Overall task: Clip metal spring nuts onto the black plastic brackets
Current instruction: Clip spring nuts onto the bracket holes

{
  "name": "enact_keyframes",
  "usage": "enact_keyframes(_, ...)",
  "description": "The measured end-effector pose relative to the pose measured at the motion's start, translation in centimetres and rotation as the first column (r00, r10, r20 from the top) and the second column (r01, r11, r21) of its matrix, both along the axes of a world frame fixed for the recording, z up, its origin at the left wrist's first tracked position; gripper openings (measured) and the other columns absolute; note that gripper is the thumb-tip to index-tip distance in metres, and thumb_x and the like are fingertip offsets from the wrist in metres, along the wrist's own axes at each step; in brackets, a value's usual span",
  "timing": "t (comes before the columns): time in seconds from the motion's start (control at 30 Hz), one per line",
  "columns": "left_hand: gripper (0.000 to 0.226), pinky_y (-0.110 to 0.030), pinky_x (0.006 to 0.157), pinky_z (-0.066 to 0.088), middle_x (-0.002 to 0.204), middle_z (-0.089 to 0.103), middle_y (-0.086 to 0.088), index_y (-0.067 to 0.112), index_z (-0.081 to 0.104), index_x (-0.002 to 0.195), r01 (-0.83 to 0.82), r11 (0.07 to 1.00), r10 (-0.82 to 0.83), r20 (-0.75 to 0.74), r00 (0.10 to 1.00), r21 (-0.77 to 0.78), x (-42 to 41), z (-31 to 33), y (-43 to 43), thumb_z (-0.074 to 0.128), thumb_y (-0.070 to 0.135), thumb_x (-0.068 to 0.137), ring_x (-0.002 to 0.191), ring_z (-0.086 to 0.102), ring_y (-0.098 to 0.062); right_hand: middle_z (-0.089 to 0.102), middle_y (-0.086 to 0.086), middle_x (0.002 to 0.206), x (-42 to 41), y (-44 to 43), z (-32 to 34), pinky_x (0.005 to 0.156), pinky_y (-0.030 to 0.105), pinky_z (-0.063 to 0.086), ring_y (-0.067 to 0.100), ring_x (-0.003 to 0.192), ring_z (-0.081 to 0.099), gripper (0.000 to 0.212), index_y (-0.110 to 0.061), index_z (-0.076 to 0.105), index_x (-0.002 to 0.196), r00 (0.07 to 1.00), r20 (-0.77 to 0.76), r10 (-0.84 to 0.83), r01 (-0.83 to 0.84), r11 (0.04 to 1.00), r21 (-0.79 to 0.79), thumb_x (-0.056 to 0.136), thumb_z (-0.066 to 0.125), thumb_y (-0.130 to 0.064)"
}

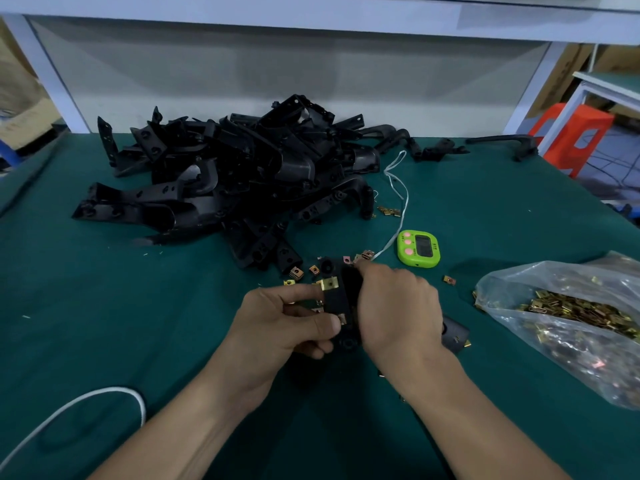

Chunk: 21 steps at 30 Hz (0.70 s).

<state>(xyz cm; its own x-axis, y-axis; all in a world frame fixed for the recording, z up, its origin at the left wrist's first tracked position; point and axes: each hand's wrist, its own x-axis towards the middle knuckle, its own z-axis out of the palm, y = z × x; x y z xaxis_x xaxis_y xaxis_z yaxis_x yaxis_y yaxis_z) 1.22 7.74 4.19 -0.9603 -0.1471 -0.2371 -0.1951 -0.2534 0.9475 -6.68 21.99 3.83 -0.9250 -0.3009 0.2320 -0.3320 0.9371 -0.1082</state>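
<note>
Both hands hold one black plastic bracket (341,299) above the green mat. My left hand (287,323) pinches its left edge, with the thumb beside a brass spring nut (342,319) low on that edge. A second gold spring nut (329,283) sits clipped at the bracket's upper left corner. My right hand (398,306) wraps over the bracket's right side, and the fingers hide that part. Several loose spring nuts (297,271) lie on the mat just beyond the hands.
A big heap of black brackets (235,174) fills the back middle. A clear plastic bag of spring nuts (571,317) lies at the right. A green timer (418,248) and a white cord (398,188) sit behind the hands. Another white cord (86,400) loops at the front left.
</note>
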Motion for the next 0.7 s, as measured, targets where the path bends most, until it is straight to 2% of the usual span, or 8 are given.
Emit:
enact_keyframes(0.1,0.033,-0.021,0.046,0.048,0.066,0.069,-0.013,0.011,0.08,0.097,-0.025,1.0,0.025,-0.013,1.0,0.019,0.0,-0.2,0.2,0.084,-0.004,0.068,0.049,0.061,-0.017,0.051,-0.006,0.081,0.2,-0.4,-0.2,0.062,0.034,0.03,0.03,0.086,0.067,0.036,-0.03,0.058,0.113,1.0,0.018,0.011,-0.011,1.0,0.018,0.09,0.047,-0.004)
enact_keyframes(0.2,0.052,-0.019,0.047,0.047,0.069,0.069,-0.01,0.01,0.078,0.109,0.034,0.999,-0.033,-0.022,0.999,0.033,0.1,-0.1,0.3,0.091,-0.001,0.059,0.051,0.061,-0.014,0.06,-0.003,0.085,0.1,-0.3,-0.1,0.064,0.033,0.033,0.03,0.089,0.067,0.041,-0.031,0.059,0.115,0.997,0.077,0.023,-0.021,1.0,-0.021,0.083,0.059,-0.004)
enact_keyframes(0.3,0.052,-0.018,0.05,0.046,0.076,0.07,-0.006,0.03,0.079,0.109,0.168,0.983,-0.162,-0.078,0.984,0.078,-0.1,0.5,0.0,0.081,0.001,0.066,0.054,0.061,-0.013,0.07,0.003,0.096,-0.2,0.2,0.2,0.068,0.033,0.038,0.034,0.092,0.066,0.051,-0.034,0.061,0.121,0.994,0.106,0.006,0.007,0.994,-0.113,0.077,0.065,-0.007)
enact_keyframes(0.37,0.052,-0.018,0.052,0.046,0.081,0.072,-0.004,0.036,0.079,0.108,0.211,0.975,-0.205,-0.082,0.975,0.068,-0.2,0.6,-0.4,0.077,0.002,0.068,0.056,0.061,-0.012,0.072,0.003,0.093,-0.5,0.6,0.2,0.068,0.034,0.04,0.036,0.089,0.066,0.05,-0.033,0.063,0.12,0.997,0.074,-0.023,0.034,0.988,-0.152,0.077,0.065,-0.007)
enact_keyframes(0.43,0.045,-0.018,0.052,0.047,0.081,0.072,-0.004,0.03,0.081,0.105,0.205,0.978,-0.204,-0.045,0.978,0.027,-0.3,0.5,-0.5,0.082,0.004,0.069,0.058,0.062,-0.012,0.071,0.001,0.09,-0.6,0.8,0.2,0.066,0.033,0.039,0.036,0.086,0.067,0.048,-0.033,0.064,0.117,0.997,0.068,-0.032,0.041,0.989,-0.145,0.077,0.065,-0.007)
enact_keyframes(0.5,0.027,-0.019,0.05,0.047,0.075,0.071,-0.004,0.02,0.083,0.094,0.195,0.981,-0.195,-0.007,0.981,-0.001,-0.3,0.4,-0.3,0.088,0.01,0.068,0.058,0.063,-0.013,0.071,0.001,0.089,-0.6,0.8,0.0,0.065,0.031,0.038,0.035,0.086,0.067,0.046,-0.033,0.063,0.115,0.997,0.077,-0.027,0.038,0.99,-0.136,0.077,0.066,-0.007)
enact_keyframes(0.57,0.011,-0.02,0.05,0.048,0.074,0.072,-0.006,0.016,0.082,0.082,0.186,0.983,-0.186,0.003,0.983,-0.009,-0.2,0.2,-0.2,0.081,0.019,0.071,0.058,0.065,-0.015,0.071,0.001,0.088,-0.7,0.8,-0.1,0.064,0.031,0.038,0.035,0.085,0.067,0.043,-0.032,0.063,0.114,0.997,0.077,-0.024,0.034,0.99,-0.138,0.077,0.068,-0.009)
enact_keyframes(0.7,0.011,-0.019,0.051,0.047,0.073,0.071,-0.008,0.013,0.081,0.075,0.172,0.985,-0.172,-0.024,0.985,-0.013,-0.3,0.1,-0.4,0.078,0.023,0.072,0.058,0.064,-0.014,0.072,0.001,0.094,-0.5,0.6,0.0,0.068,0.033,0.04,0.034,0.09,0.067,0.05,-0.035,0.061,0.12,0.998,0.067,-0.018,0.025,0.992,-0.12,0.077,0.069,-0.011)
